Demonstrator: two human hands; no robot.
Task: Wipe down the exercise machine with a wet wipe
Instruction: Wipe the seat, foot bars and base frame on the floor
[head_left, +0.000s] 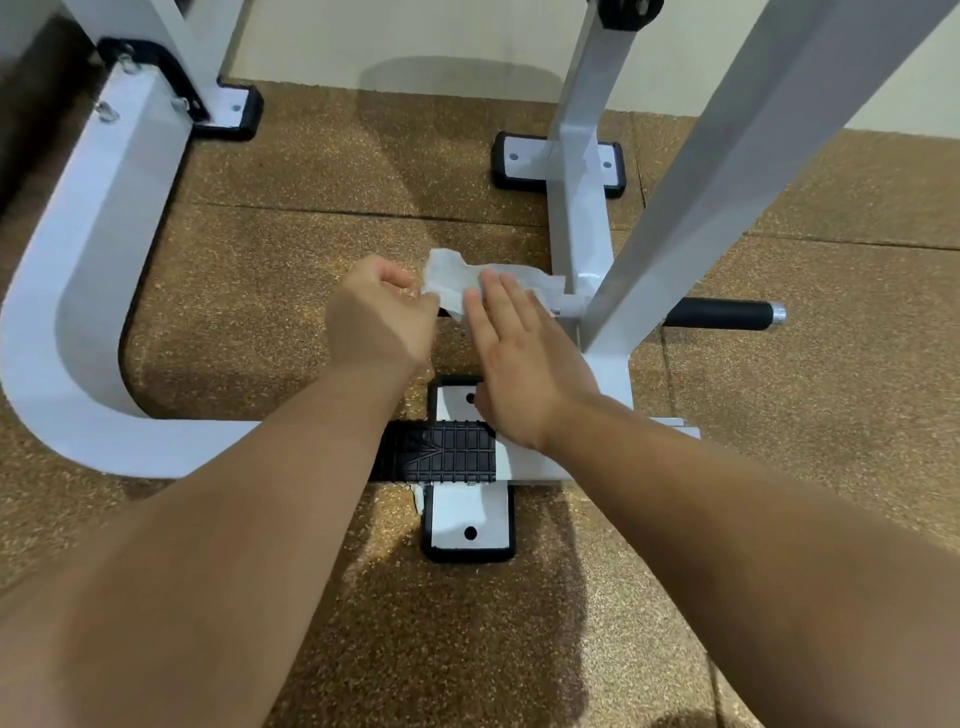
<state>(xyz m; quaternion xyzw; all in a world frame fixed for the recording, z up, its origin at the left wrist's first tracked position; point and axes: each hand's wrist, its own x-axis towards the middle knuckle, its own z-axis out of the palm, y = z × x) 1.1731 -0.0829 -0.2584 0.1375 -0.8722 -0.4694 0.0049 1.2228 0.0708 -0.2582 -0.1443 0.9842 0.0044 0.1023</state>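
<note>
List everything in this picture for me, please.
wet wipe: one, white, crumpled, beside the upright, between the hands
machine frame: one, white, curved tube left, uprights right
handle: one, black with silver tip, right of the upright
foot plates: three, white with black edging, on the floor
tread pad: one, black, ribbed, on the near crossbar
floor: brown, speckled tiles
left hand: pinches the wipe's left edge
right hand: fingers straight, on the wipe

- Uprights of the white frame (779, 156) are cut off by the top edge.
- The wet wipe (452, 283) and right grip (524, 364) hide the black bar's (717, 313) left half.
- The left grip's (382, 317) fingertips curl out of sight.
</note>
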